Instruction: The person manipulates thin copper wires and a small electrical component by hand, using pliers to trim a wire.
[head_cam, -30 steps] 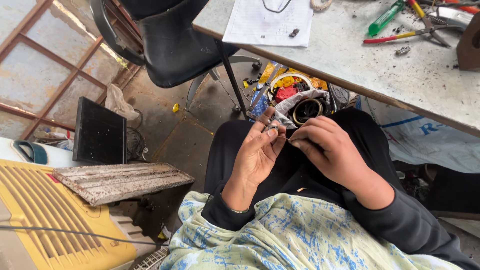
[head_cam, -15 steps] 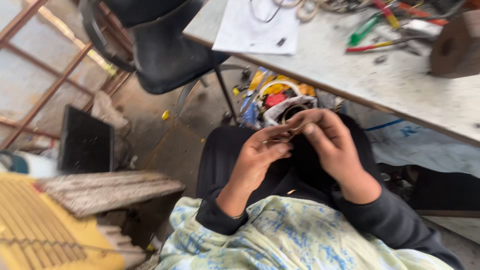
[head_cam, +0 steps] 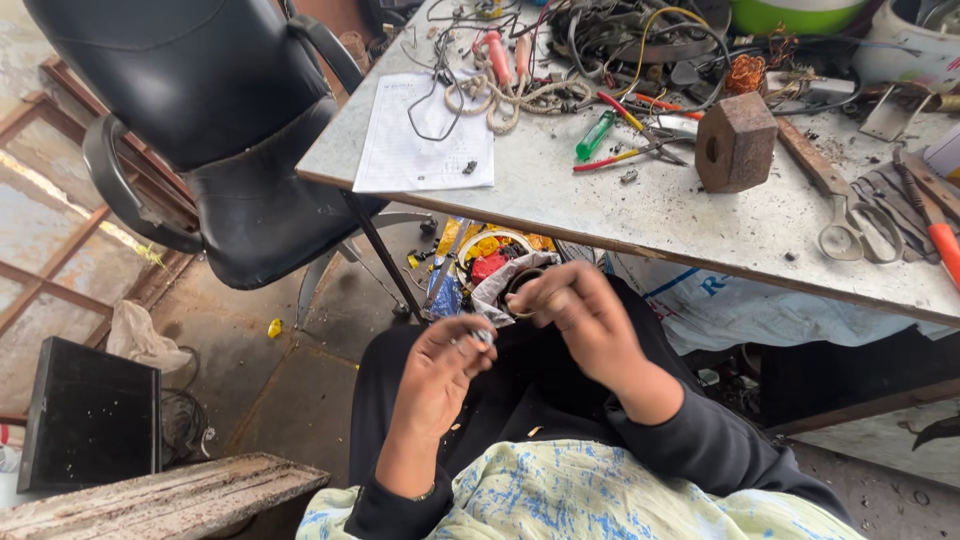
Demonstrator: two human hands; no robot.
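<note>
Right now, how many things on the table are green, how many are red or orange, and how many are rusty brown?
Green: 2, a tool handle and a bowl.
Red or orange: 3, two grips and a handle.
Rusty brown: 1, a block.
Total: 6

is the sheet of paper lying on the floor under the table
No, the sheet of paper lies on the table, near its corner beside the black office chair.
</note>
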